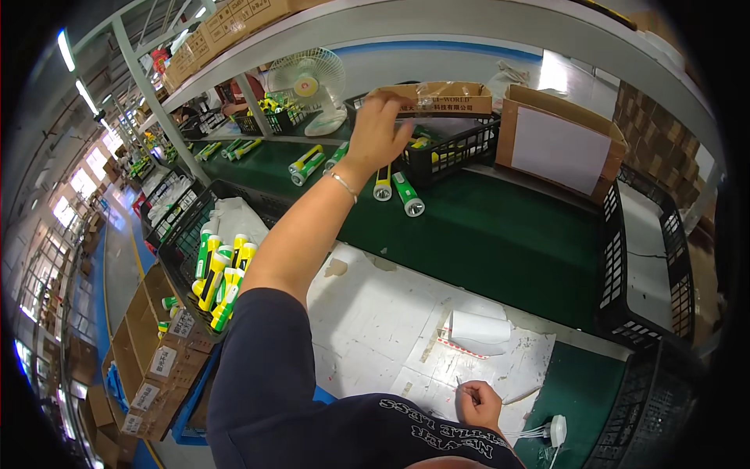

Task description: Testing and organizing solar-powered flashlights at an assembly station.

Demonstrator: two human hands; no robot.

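My left hand (379, 129), a bracelet on its wrist, reaches across the green conveyor belt (500, 242) to the near left corner of a black crate (449, 160). Its fingers are bent, the thumb apart from them, and nothing shows between. Below it, a yellow flashlight (383, 186) and a green flashlight (408, 194) lie on the belt. Over the white worktop (375, 344), my right hand (478, 404) is closed in a pinch. A small thin metallic piece (459, 381) sticks out from its fingertips; its kind is unclear.
A black crate (176, 254) of yellow and green flashlights stands at left. Across the belt stand a fan (308, 82) and an open cardboard box (519, 105). A white paper roll (478, 328) lies on the worktop. A white round part with cables (556, 430) sits near right.
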